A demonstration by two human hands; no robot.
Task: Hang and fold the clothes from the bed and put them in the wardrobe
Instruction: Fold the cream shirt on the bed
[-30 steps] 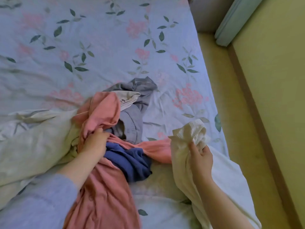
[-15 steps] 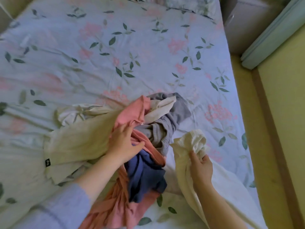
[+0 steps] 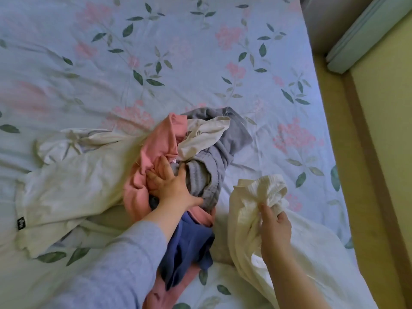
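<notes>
Head view: the pile of clothes lies on the near half of the bed, a little short of its right edge, with flat flowered sheet stretching beyond it and a narrow strip of floor running between that edge and the wall. The left hand presses spread, straight fingers into the pile where the pink garment meets the grey garment, the blue garment bunched under its wrist and a cream garment sprawled toward the left edge. Near the right edge, the right hand pinches a bunched white ribbed garment, lifted just beside the pile.
</notes>
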